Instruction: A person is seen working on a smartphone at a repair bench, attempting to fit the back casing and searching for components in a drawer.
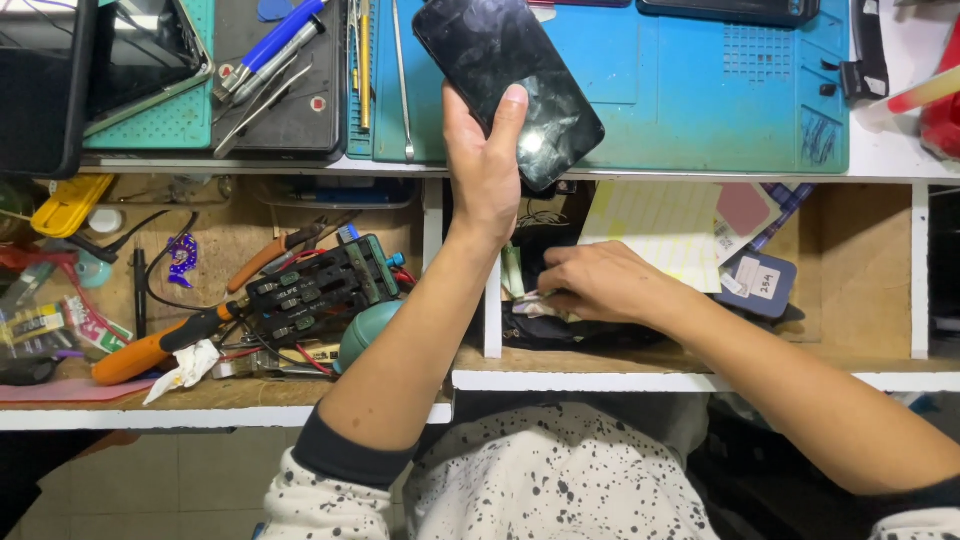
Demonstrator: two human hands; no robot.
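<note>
The left hand (484, 170) has its grip clamped on a black smartphone (508, 82), fingers wrapped round the lower edge and the thumb laid up along the dark, smudged glass; the phone is tilted and held above the blue work mat (700, 100) on the bench (890, 155), its lower corner hanging out past the bench's front edge. The right hand (598, 283) reaches down into the open drawer compartment just below, its fingers curled together on small pale bits lying on a black pouch (560, 328); what exactly it pinches is too small to tell. Just beside that hand lies a pale yellow sheet (665, 225), and further right a pink card (742, 207) and a small blue-grey case with a white label (757, 283). Across the white divider (492, 320), the left compartment holds a black clamp fixture (320, 290), a teal rubber bulb (362, 330) touching the left forearm, an orange-handled tool (150, 352), red-handled pliers (275, 255) and a crumpled white tissue (185, 368). On the bench top to the left, a blue pen-like tool (272, 45) and metal tweezers (402, 80) lie near the mat.
</note>
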